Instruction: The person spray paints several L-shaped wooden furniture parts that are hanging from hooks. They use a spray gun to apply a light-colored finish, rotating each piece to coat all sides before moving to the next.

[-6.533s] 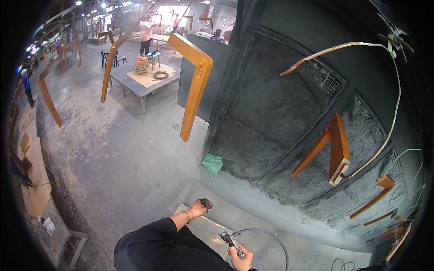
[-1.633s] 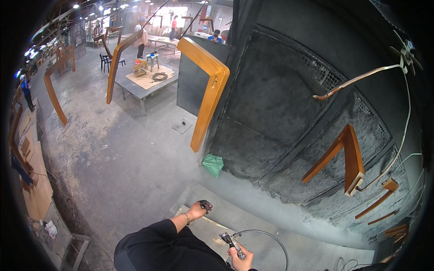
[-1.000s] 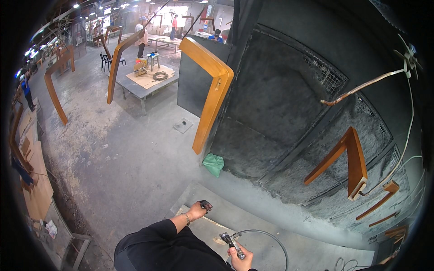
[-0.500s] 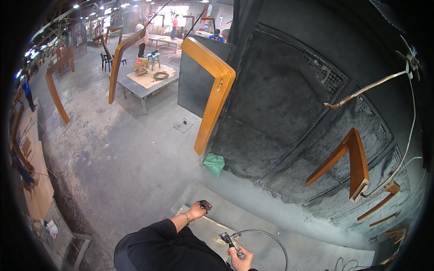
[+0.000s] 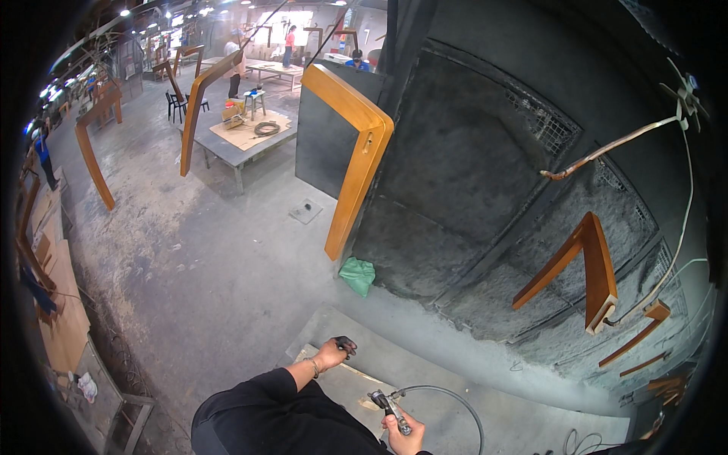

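My right hand (image 5: pixel 407 435) is wrapped round the handle of a metal spray gun (image 5: pixel 388 408), and a grey hose (image 5: pixel 457 403) curves away from it to the right. To the left and farther out, my left hand (image 5: pixel 334 354) is curled, its fingers darkened. Whatever those fingers may hold is hidden. Ahead of both hands hangs an orange-brown bent wooden frame piece (image 5: pixel 359 136), touched by neither. A similar wooden piece (image 5: pixel 594 265) hangs at the right on a wire.
A dark, dusty booth wall (image 5: pixel 455 152) stands ahead right, with a green bag (image 5: pixel 357 276) at its foot. More bent pieces (image 5: pixel 199 114) hang at the left. Beyond is a low table (image 5: pixel 239 154) with a coiled hose. A person (image 5: pixel 45 158) stands far left; others are in the background.
Both hands and the spray gun keep almost the same place. The view has shifted very slightly, and the hanging pieces appear nearly still.
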